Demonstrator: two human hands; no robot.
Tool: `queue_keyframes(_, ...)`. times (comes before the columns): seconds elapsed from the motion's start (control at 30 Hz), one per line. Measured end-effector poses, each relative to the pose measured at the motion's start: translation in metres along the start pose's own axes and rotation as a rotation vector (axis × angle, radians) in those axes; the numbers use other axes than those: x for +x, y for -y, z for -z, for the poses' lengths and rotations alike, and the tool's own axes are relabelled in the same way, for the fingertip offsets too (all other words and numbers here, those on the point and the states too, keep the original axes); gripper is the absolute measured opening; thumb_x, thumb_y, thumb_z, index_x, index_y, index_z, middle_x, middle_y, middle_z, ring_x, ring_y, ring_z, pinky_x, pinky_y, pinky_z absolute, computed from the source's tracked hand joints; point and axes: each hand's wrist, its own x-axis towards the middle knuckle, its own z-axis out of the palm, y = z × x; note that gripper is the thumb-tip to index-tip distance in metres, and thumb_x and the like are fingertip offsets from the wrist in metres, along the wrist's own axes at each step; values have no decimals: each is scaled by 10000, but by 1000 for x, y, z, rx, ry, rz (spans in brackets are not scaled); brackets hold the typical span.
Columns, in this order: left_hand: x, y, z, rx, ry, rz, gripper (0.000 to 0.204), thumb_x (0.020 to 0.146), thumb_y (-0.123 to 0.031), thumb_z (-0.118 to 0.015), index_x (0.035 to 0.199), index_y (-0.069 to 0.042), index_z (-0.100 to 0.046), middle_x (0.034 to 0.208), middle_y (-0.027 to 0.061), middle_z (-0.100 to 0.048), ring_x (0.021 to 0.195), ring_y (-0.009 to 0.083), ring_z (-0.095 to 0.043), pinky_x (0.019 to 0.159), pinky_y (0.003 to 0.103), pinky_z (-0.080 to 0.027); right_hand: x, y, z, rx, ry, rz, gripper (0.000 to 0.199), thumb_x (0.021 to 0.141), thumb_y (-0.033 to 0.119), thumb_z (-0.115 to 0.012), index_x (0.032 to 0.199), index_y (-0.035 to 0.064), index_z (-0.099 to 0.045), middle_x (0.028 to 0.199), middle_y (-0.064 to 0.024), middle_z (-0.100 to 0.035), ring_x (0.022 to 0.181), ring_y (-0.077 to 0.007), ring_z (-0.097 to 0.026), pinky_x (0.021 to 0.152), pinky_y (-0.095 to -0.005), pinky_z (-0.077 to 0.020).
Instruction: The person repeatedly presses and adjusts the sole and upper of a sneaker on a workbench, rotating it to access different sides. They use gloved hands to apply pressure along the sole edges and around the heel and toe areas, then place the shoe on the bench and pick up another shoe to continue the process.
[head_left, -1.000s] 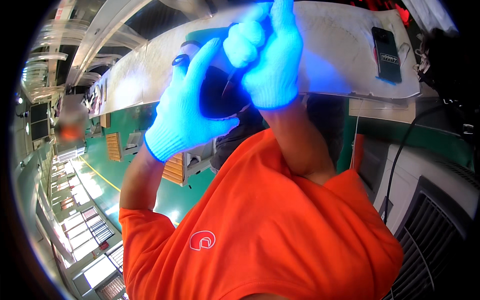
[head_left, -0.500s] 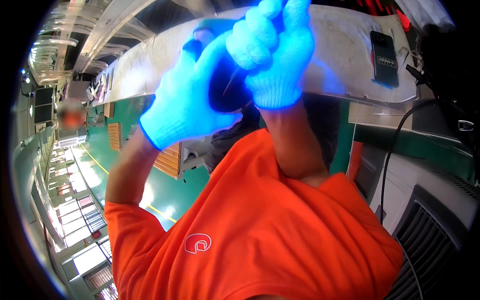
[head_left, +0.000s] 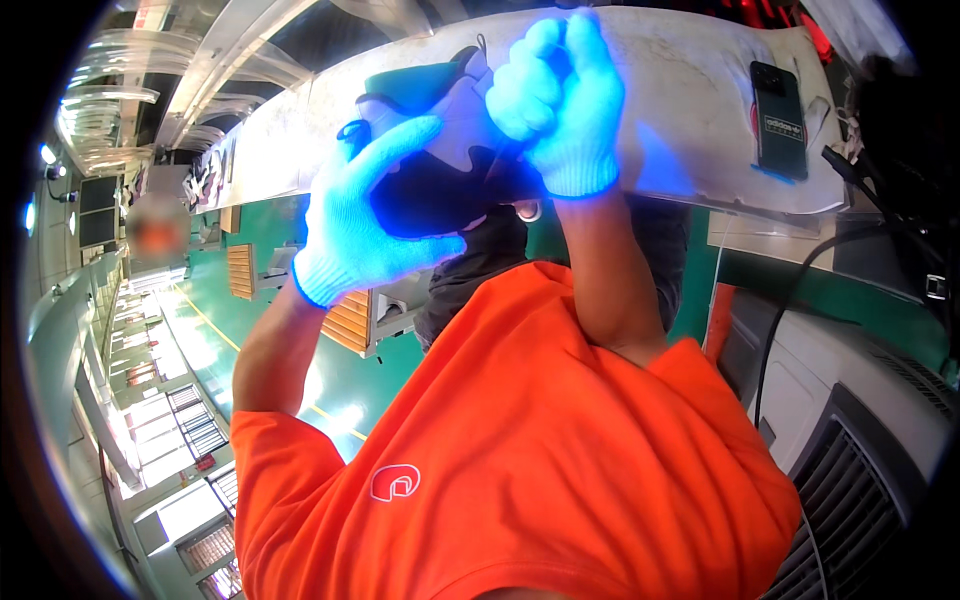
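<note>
My left hand (head_left: 350, 215), in a knit glove lit bright blue, is closed round a shoe (head_left: 440, 190), thumb and fingers spread along its side. The shoe is dark and grey, with a teal lining and a small loop at its collar; it is tilted, its opening facing away from me. Just right of it is my right hand (head_left: 560, 105), gloved alike, its fingers curled into a fist. Whatever that fist holds, if anything, is hidden by the glove and the glare.
Under the hands runs a pale, stained worktable (head_left: 690, 70). A black phone (head_left: 778, 122) lies near its right end, beside a black cable (head_left: 790, 290). A grey vented machine (head_left: 850, 420) stands at the lower right. Wooden slatted seats (head_left: 350, 322) are on the green floor; a blurred person (head_left: 158, 235) is far left.
The shoe has turned, so its teal lining and collar now show. My right fist has moved slightly right, away from it. A thin dark line below that fist no longer shows.
</note>
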Motion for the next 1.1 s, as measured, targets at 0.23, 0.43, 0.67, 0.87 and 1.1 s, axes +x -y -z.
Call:
queue_keyframes(0.23,-32,32,-23,-220,-104,169,1043,589,-395,-1086,1502,-73,-697,1350,168,-734,1207,329,-720,1048,454,-595,9,-23,3,-83,27,36,581,1182,613,-445,890,139,-610,624,-8,-467,460,-155,-428,432,-334,-345)
queue_keyframes(0.43,-58,46,-42,-550,-157,446,1078,634,-301,-1064,1576,-15,-625,1427,176,-703,1323,292,-705,1138,423,-579,20,-45,4,-424,-193,133,603,1206,558,-446,788,142,-574,596,-18,-514,474,-165,-506,458,-323,-403)
queue_keyframes(0.67,-62,60,-52,-636,-209,441,1005,695,-246,-1026,1576,-34,-591,1429,126,-656,1218,264,-721,1092,410,-603,23,-58,12,-505,-265,112,481,1182,540,-529,928,142,-622,666,-16,-527,553,-177,-517,526,-345,-439)
queue_keyframes(0.87,-64,67,-60,-708,-238,638,758,823,-148,-959,1501,-64,-628,1370,91,-651,1172,206,-709,955,329,-634,16,-71,6,-615,-350,126,431,1175,539,-545,1045,139,-641,708,-21,-558,596,-187,-536,556,-380,-453)
queue_keyframes(1.1,-55,58,-59,-905,-358,744,678,831,-117,-963,1456,-17,-721,1307,89,-719,1155,200,-711,932,331,-642,13,-48,17,-603,-216,149,462,1182,550,-521,1047,139,-683,688,-16,-518,571,-175,-505,534,-368,-410)
